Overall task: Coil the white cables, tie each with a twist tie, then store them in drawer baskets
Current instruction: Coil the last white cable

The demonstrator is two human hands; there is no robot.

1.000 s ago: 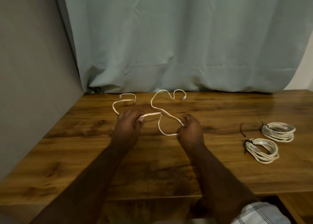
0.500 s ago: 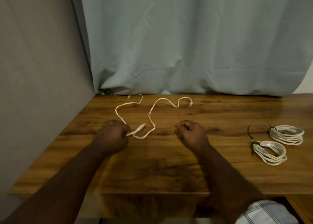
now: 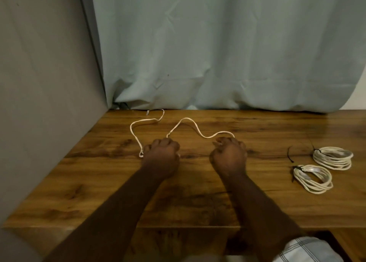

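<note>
Gripping a fold of the loose white cable (image 3: 186,119), left hand (image 3: 161,154) curled into a fist low over the wooden table (image 3: 198,202). Right hand (image 3: 228,154) likewise curled, pinching the same cable near its far end. Strung between both fists in a wavy hump across the tabletop; a second length looping out leftward from the left fist toward the curtain (image 3: 217,53), plug end near the back edge. Well off to the right, two coiled cables (image 3: 332,158) already tied, lying just beside each other, with a spare black twist tie (image 3: 289,155) near them.
</note>
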